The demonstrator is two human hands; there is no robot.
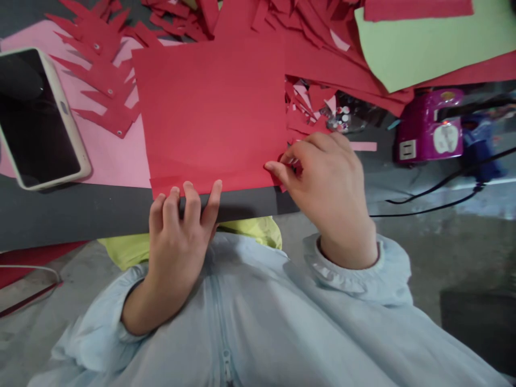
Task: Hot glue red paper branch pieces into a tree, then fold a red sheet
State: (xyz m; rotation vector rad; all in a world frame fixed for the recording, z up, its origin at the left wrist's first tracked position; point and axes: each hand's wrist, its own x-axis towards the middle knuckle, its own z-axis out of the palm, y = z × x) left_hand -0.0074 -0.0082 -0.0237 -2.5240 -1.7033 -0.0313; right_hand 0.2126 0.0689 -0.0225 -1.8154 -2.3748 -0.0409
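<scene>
A large red paper sheet (213, 107) lies on the dark table, with a narrow folded strip along its near edge. My left hand (177, 231) rests on that near edge toward the left, its fingers spread and flat. At the sheet's near right corner is my right hand (326, 183), its thumb and index finger pinched together on the corner of the paper. Part of that corner is hidden behind the fingers.
A phone (36, 118) and red spiky cutouts (107, 75) lie on pink paper (116, 166) at the left. Red scraps (302, 107) sit beyond my right hand. A purple device (429, 126) with black cables, and green paper (435, 48), are at the right.
</scene>
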